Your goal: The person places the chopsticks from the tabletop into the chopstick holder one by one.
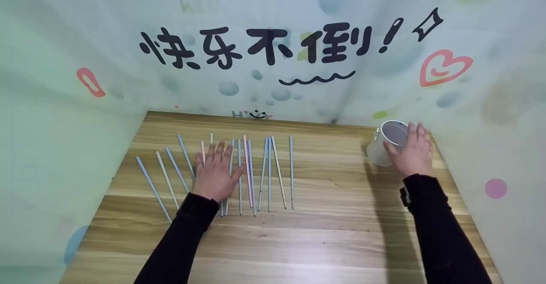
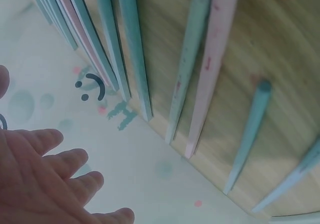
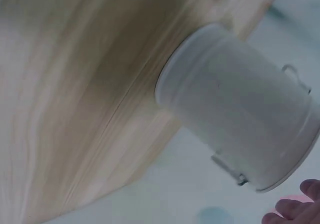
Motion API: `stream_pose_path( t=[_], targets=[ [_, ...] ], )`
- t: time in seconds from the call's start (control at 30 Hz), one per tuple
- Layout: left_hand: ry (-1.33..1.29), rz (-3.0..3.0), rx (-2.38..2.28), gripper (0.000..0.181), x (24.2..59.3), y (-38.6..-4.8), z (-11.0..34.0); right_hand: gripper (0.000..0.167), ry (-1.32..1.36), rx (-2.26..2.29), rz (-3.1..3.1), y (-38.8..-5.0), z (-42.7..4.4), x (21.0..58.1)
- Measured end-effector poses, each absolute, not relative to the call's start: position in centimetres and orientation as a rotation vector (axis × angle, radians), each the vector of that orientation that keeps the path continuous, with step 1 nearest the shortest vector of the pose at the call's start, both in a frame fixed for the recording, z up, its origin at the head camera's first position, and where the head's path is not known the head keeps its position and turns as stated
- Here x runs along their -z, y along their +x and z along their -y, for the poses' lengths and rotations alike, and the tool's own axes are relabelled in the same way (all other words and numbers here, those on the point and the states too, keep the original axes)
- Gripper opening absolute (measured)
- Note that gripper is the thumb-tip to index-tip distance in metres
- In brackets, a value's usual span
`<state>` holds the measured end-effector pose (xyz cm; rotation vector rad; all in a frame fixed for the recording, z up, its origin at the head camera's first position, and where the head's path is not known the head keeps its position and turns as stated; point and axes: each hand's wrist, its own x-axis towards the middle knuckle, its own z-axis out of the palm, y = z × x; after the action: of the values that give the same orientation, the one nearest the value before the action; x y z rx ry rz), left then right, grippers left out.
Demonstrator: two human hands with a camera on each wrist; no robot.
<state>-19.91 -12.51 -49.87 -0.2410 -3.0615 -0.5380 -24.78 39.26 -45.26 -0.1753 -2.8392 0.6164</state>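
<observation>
Many thin blue, pale and pink sticks lie side by side on the wooden table, from a blue stick (image 1: 152, 188) at the left to another blue stick (image 1: 291, 173) near the middle. My left hand (image 1: 215, 175) is over the left part of the row, fingers spread, holding nothing. In the left wrist view the hand (image 2: 40, 184) shows beside a pink stick (image 2: 212, 59) and several others. At the back right stands a white metal bucket (image 1: 377, 149), upright. My right hand (image 1: 413, 154) is at its right rim, fingers extended; the right wrist view shows fingertips (image 3: 295, 209) beside the bucket (image 3: 235, 104).
The wooden table (image 1: 324, 241) meets a printed cloth backdrop (image 1: 239, 11) with black lettering behind it. Cloth also hangs along the left and right sides. Small wire handle loops stick out from the bucket.
</observation>
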Motion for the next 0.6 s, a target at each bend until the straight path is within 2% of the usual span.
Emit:
stream_pose_path(
  t=[0.13, 0.37, 0.6],
  targets=[
    [-0.229, 3.044, 0.526, 0.079, 49.9, -19.9, 12.7, 0.099, -0.229, -0.684, 2.916, -26.0, -40.3, 45.1],
    [-0.229, 3.050, 0.536, 0.079, 50.4, -20.0, 12.7, 0.100, -0.285, -0.831, 2.888, -26.1, -40.2, 45.4],
    [-0.224, 3.052, 0.554, 0.078, 50.5, -19.9, 12.9, 0.103, -0.174, -0.900, 2.903, -25.1, -37.9, 45.2]
  ],
)
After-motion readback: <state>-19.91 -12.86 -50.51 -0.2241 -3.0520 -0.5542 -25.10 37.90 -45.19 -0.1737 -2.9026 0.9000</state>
